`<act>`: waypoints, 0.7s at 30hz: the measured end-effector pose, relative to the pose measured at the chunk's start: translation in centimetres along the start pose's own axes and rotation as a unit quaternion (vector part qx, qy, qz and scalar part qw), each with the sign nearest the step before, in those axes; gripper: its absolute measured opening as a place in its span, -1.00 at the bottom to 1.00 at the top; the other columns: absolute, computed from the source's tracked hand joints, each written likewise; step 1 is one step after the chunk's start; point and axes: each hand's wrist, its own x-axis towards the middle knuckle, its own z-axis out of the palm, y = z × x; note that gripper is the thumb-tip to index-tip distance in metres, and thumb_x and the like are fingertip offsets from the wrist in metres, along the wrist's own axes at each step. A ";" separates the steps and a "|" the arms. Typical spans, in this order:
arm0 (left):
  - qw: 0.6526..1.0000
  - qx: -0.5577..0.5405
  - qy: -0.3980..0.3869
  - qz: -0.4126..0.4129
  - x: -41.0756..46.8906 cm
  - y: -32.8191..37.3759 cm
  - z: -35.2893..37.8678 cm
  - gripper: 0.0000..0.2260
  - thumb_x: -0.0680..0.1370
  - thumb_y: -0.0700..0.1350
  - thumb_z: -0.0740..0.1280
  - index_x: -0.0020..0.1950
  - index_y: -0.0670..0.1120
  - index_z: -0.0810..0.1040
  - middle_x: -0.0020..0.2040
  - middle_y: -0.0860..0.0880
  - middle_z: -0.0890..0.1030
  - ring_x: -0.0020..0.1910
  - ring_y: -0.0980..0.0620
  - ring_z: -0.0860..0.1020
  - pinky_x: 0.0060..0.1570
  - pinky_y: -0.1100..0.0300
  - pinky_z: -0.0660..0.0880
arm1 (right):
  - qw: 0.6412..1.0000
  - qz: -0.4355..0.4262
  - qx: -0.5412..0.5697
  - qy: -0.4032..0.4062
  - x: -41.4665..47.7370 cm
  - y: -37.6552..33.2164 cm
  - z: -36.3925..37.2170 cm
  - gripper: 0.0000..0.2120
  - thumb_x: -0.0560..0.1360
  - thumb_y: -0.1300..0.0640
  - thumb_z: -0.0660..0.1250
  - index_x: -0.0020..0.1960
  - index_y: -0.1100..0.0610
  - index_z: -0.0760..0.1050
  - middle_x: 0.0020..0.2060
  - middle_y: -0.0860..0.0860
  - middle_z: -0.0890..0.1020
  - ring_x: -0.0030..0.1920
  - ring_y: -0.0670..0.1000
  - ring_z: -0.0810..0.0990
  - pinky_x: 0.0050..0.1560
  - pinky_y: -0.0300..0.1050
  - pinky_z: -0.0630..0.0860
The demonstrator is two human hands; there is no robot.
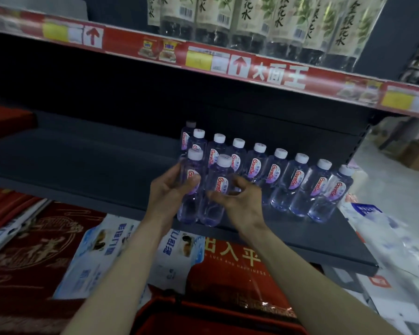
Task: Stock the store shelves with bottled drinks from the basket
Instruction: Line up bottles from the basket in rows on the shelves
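Observation:
Two clear bottles with white caps and red-lettered labels stand upright at the front of the dark shelf [300, 240]. My left hand [169, 192] grips the left bottle [191, 180] around its middle. My right hand [240, 199] curls around the right bottle [218, 189], fingers at its label. Behind them a row of several matching bottles [298, 182] runs to the right along the shelf. The red basket [203, 315] shows at the bottom edge, below my forearms.
The upper shelf, with a red price strip [264, 73], carries tall dark bottles [276, 25] with pale labels. Left part of the dark shelf [82, 160] holds nothing. Below lie red mats [34, 250] and blue-white packs [94, 252]. White packs [385, 233] sit at right.

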 end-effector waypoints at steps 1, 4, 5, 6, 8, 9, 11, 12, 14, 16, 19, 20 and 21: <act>1.000 0.003 -0.016 0.012 0.2 -0.2 0.1 -0.64 0.59 -0.25 0.42 0.40 -0.09 0.59 0.22 -0.08 0.71 0.22 -0.06 0.68 0.18 0.07 0.63 | 1.000 0.001 -0.008 0.009 0.4 0.2 0.2 -0.56 0.43 0.35 0.57 -0.09 -0.12 0.45 -0.36 -0.35 0.58 -0.30 -0.44 0.61 -0.30 -0.53 0.48; 0.998 0.002 -0.058 0.038 0.8 -0.7 0.1 -0.62 0.64 -0.23 0.37 0.47 -0.10 0.52 0.29 -0.08 0.68 0.29 -0.05 0.64 0.23 0.09 0.60 | 0.999 -0.002 -0.026 0.028 1.3 1.3 0.5 -0.56 0.44 0.20 0.60 0.27 0.03 0.57 -0.04 -0.32 0.64 -0.11 -0.30 0.66 -0.12 -0.48 0.55; 0.997 0.006 -0.064 0.041 1.0 -0.8 0.1 -0.62 0.65 -0.22 0.36 0.48 -0.08 0.51 0.31 -0.06 0.67 0.31 -0.04 0.63 0.25 0.09 0.59 | 0.999 -0.005 -0.037 0.029 1.5 1.5 0.7 -0.39 0.44 0.15 0.61 0.44 0.11 0.48 0.09 -0.27 0.63 -0.03 -0.26 0.64 -0.02 -0.45 0.55; 0.997 0.017 -0.066 0.041 1.2 -0.9 0.0 -0.61 0.66 -0.20 0.36 0.49 -0.05 0.50 0.32 -0.03 0.66 0.32 -0.01 0.62 0.27 0.09 0.57 | 0.998 -0.005 -0.048 0.031 1.5 1.6 0.8 -0.28 0.44 0.10 0.61 0.52 0.13 0.40 0.16 -0.26 0.60 0.01 -0.25 0.60 0.07 -0.41 0.56; 0.995 0.057 -0.075 0.030 1.7 -1.0 -0.5 -0.59 0.65 -0.15 0.38 0.51 0.01 0.48 0.33 0.05 0.65 0.34 0.06 0.60 0.30 0.12 0.54 | 0.997 -0.005 -0.068 0.033 1.5 2.2 0.8 -0.26 0.43 0.06 0.62 0.53 0.09 0.39 0.13 -0.27 0.59 0.01 -0.27 0.59 0.20 -0.27 0.58; 0.992 0.089 -0.088 0.019 1.9 -1.2 -1.1 -0.56 0.63 -0.12 0.42 0.50 0.05 0.47 0.33 0.09 0.65 0.34 0.10 0.59 0.29 0.14 0.53 | 0.997 0.002 -0.077 0.027 1.3 2.6 0.7 -0.30 0.42 0.06 0.62 0.48 0.06 0.43 0.09 -0.28 0.62 0.00 -0.29 0.62 0.21 -0.23 0.60; 0.967 0.225 -0.117 -0.013 2.6 -2.0 -2.7 -0.40 0.49 -0.02 0.59 0.47 0.18 0.44 0.31 0.12 0.62 0.33 0.11 0.56 0.31 0.09 0.51 | 0.993 0.009 -0.116 0.006 0.8 3.9 0.8 -0.41 0.42 0.07 0.62 0.35 -0.03 0.45 0.04 -0.24 0.66 -0.01 -0.39 0.61 0.10 -0.38 0.58; 0.939 0.314 -0.135 -0.036 2.7 -2.5 -3.5 -0.31 0.40 0.02 0.64 0.45 0.25 0.40 0.30 0.11 0.57 0.34 0.09 0.52 0.34 0.02 0.49 | 0.990 0.008 -0.138 0.003 0.3 4.5 0.8 -0.44 0.43 0.09 0.61 0.30 -0.09 0.40 0.04 -0.22 0.66 0.00 -0.42 0.58 0.00 -0.48 0.54; 0.901 0.397 -0.159 -0.072 2.6 -3.1 -4.5 -0.22 0.34 -0.04 0.65 0.45 0.23 0.34 0.28 0.13 0.51 0.32 0.10 0.48 0.38 -0.03 0.46 | 0.986 0.005 -0.164 0.017 -0.4 5.8 1.0 -0.47 0.45 0.16 0.56 0.25 -0.14 0.35 0.01 -0.17 0.64 -0.01 -0.33 0.60 -0.10 -0.52 0.48; 0.910 0.377 -0.148 -0.085 2.4 -3.7 -5.1 -0.25 0.37 -0.12 0.65 0.45 0.13 0.35 0.25 0.16 0.56 0.24 0.18 0.54 0.36 0.04 0.49 | 0.983 0.001 -0.182 0.028 -0.8 6.6 1.2 -0.56 0.46 0.19 0.52 0.18 -0.10 0.39 -0.05 -0.14 0.64 -0.06 -0.22 0.62 -0.14 -0.48 0.50; 0.922 0.361 -0.119 -0.072 2.3 -4.4 -5.4 -0.31 0.36 -0.16 0.67 0.39 0.05 0.41 0.15 0.15 0.61 0.10 0.26 0.59 0.21 0.24 0.52 | 0.980 0.000 -0.198 0.038 -0.3 7.3 1.4 -0.61 0.45 0.16 0.53 0.14 -0.10 0.44 -0.08 -0.16 0.67 -0.07 -0.27 0.63 -0.11 -0.45 0.51; 0.925 0.358 -0.105 -0.064 2.5 -4.7 -5.4 -0.35 0.36 -0.17 0.67 0.35 0.04 0.44 0.11 0.15 0.63 0.05 0.29 0.60 0.14 0.34 0.52 | 0.979 0.001 -0.201 0.037 0.1 7.4 1.4 -0.61 0.45 0.14 0.54 0.15 -0.11 0.45 -0.07 -0.17 0.68 -0.06 -0.27 0.64 -0.09 -0.45 0.51; 0.928 0.359 -0.087 -0.057 2.7 -5.1 -5.3 -0.39 0.36 -0.18 0.66 0.31 0.05 0.47 0.07 0.17 0.65 0.01 0.34 0.60 0.05 0.45 0.50 | 0.978 0.001 -0.206 0.036 0.5 7.4 1.5 -0.60 0.45 0.13 0.54 0.17 -0.12 0.46 -0.05 -0.19 0.69 -0.06 -0.27 0.64 -0.07 -0.46 0.50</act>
